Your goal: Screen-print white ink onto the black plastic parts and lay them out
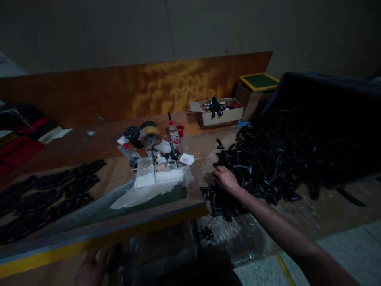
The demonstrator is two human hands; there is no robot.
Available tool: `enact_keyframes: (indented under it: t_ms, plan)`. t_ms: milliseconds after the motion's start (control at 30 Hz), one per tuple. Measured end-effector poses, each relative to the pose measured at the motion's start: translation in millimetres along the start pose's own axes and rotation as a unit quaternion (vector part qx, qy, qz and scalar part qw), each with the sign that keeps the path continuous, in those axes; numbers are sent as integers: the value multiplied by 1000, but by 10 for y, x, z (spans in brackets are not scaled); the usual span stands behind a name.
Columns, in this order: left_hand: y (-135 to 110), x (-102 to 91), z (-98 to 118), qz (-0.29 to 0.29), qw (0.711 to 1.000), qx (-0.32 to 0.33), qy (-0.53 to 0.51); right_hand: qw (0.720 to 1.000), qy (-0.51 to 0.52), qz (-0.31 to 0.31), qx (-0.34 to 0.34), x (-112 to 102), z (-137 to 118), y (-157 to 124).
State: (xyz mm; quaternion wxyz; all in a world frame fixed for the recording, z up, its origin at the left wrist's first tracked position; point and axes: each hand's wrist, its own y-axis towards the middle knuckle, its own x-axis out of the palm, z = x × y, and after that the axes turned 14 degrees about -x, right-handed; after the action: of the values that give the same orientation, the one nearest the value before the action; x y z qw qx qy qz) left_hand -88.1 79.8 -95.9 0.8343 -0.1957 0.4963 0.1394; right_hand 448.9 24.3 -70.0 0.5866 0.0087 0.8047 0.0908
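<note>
My right hand [226, 180] reaches to the left edge of a big heap of curved, glossy black pieces [268, 163]. Its fingers are curled down on the pieces there; which one they grip is hidden. Low in the view, in deep shadow below a frame's yellow edge [56, 254], is my left hand [91, 267]. Its fingers are dim and blurred, and a dark object lies close to it. White paste [139, 196] is spread over the frame's green surface [166, 198], with a pale spreader block [145, 169] standing in it.
Rows of black pieces [50, 194] lie at the left. Behind the frame are tape rolls [150, 136], a red-capped bottle [174, 134] and a red cup [180, 130]. An open carton [222, 116] stands by the wooden backboard [133, 89]. A large dark bin [327, 123] tips at the right.
</note>
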Motion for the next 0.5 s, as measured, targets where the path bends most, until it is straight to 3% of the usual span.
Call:
enact_keyframes:
  t_ms: [100, 200, 300, 367, 500]
  plan:
    - [-13, -28, 96, -10, 999, -9, -38, 979, 125, 133, 94, 21, -181, -123]
    - [-79, -126, 368, -39, 993, 4, -107, 956, 229, 158, 92, 295, -682, -192]
    - [-134, -277, 728, -37, 989, 2, -147, 962, 251, 104, -14, 619, -1377, -165]
    - [-164, -408, 963, -27, 982, -3, -186, 974, 205, 39, -89, 770, -1777, -90]
    - [-270, -718, 1371, -10, 932, 109, -345, 981, 61, -90, -161, 865, -2177, 69]
